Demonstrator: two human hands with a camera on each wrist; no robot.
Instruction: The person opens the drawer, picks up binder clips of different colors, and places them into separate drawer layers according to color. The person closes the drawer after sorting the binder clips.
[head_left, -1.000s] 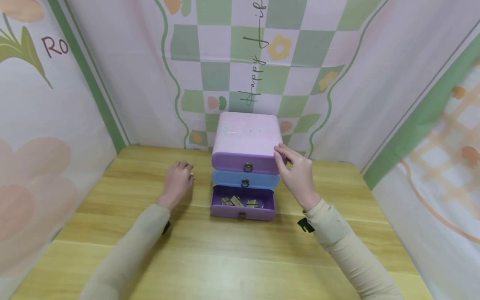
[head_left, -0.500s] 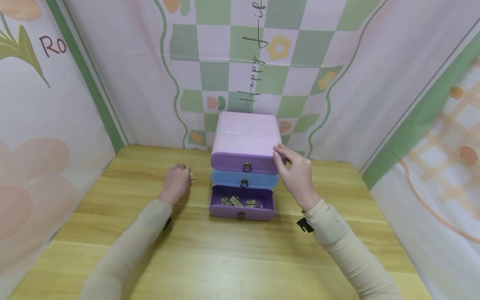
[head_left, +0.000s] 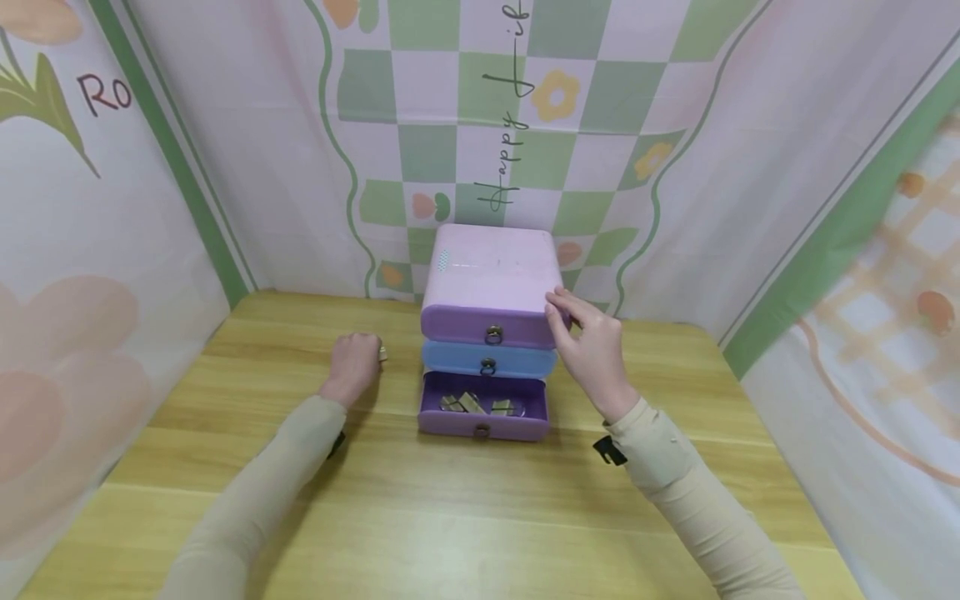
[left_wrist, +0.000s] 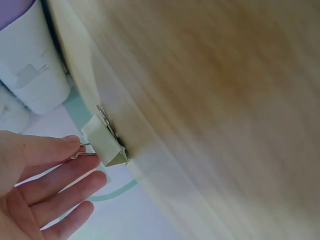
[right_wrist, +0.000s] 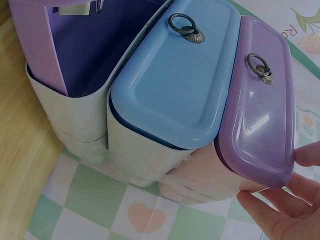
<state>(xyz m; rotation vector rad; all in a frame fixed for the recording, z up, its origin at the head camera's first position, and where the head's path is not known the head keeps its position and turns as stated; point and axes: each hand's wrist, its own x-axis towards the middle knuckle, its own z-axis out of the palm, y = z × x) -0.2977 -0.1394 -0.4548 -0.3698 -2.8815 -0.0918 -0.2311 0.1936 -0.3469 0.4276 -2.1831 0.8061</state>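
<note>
In the left wrist view, the thumb and index finger of my left hand pinch a wire handle of a gold binder clip. The clip touches or hangs just over the wooden tabletop; I cannot tell which. To its right, in the head view, stands a small three-drawer cabinet. My right hand holds the cabinet's upper right front corner, thumb and fingers on either side of the purple top drawer. Pulled out, the purple bottom drawer contains several binder clips. The blue middle drawer is closed.
Ring pulls stick out from the drawer fronts. A printed curtain hangs right behind the cabinet, and others flank the wooden table.
My left hand has shifted slightly down and turned over, bringing its knuckles up and a bit of the clip into view beside it. The right hand stays on the cabinet corner.
</note>
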